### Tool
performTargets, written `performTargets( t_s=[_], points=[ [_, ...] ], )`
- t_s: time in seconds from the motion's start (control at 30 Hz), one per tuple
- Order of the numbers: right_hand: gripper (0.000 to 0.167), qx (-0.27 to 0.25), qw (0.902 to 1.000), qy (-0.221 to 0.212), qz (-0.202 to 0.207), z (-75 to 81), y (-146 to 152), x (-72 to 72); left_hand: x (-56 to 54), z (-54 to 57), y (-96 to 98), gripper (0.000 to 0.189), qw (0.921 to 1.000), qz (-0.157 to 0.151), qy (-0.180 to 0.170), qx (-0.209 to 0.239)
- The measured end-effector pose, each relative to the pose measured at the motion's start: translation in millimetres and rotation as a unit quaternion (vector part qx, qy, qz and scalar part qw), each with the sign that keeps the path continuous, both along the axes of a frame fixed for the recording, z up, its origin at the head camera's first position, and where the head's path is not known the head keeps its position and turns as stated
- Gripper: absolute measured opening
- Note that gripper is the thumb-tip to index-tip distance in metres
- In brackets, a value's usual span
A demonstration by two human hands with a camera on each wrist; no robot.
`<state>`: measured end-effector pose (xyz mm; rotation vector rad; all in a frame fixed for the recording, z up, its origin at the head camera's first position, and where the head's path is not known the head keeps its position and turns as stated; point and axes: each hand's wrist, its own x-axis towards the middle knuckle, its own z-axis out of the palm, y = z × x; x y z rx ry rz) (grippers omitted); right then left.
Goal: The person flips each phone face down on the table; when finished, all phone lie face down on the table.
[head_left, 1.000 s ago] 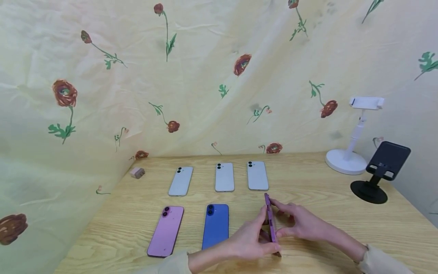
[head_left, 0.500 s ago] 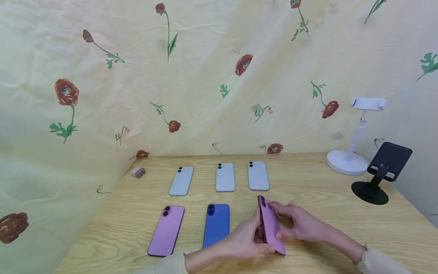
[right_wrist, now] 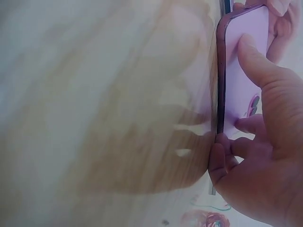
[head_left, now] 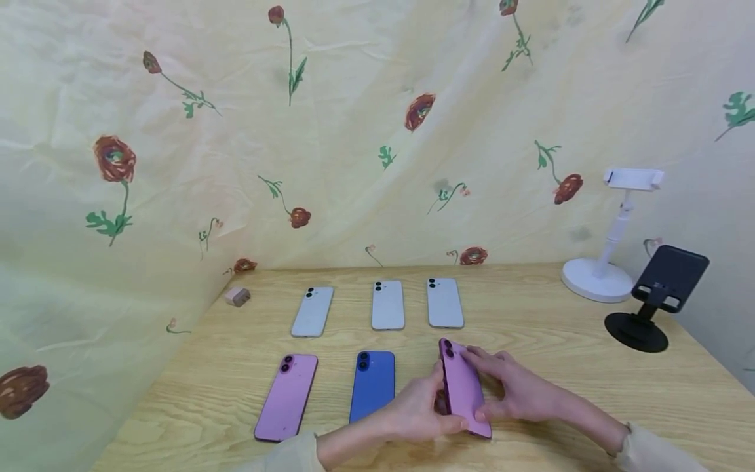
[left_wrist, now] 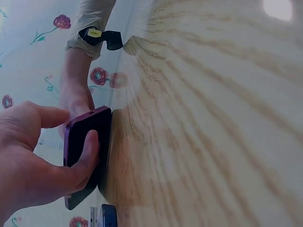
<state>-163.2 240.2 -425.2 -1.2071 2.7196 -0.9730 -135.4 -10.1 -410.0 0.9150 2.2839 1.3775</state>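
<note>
In the head view a pink phone (head_left: 463,387) is tilted on its long edge, camera side facing up and to the right. My left hand (head_left: 415,413) holds its left edge between thumb and fingers; in the left wrist view a finger lies across the dark screen (left_wrist: 79,139). My right hand (head_left: 525,387) touches the back with thumb and fingertips. The right wrist view shows the right thumb flat on the pink back, its lower fingers curled at the tabletop beside the phone's edge. Left of the hands lies a blue phone (head_left: 374,383), partly covered by the left forearm.
Another pink phone (head_left: 286,398) lies at the left. Three white phones (head_left: 312,313) form a row behind. A small charger plug (head_left: 237,297) sits at the back left. At the right stand a white phone stand (head_left: 598,278) and a black one (head_left: 637,330).
The pink phone between my hands, nearly on edge a second ago, has tipped over to the left, exposing its back and cameras. Both hands stay on it; the other phones have not moved.
</note>
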Motion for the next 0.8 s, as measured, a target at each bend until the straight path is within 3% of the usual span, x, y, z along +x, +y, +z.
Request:
performTargets(
  t_s=[0.3, 0.6, 0.8],
  points=[
    [0.102, 0.010, 0.9999, -0.005, -0.007, -1.7, -1.9, 2.4, 3.9, -0.4, -0.6, 0.094, 0.9986, 0.037, -0.028, -0.027],
    [0.102, 0.017, 0.9998, 0.006, -0.006, -2.7, -2.5, 3.0, 7.8, -0.8, 1.1, 0.100, 0.9958, 0.063, -0.063, -0.023],
    [0.102, 0.021, 0.9996, 0.018, -0.007, -5.3, -2.9, 3.1, 5.7, -2.3, 1.5, 0.098, 0.9949, 0.066, -0.060, -0.047]
  ],
)
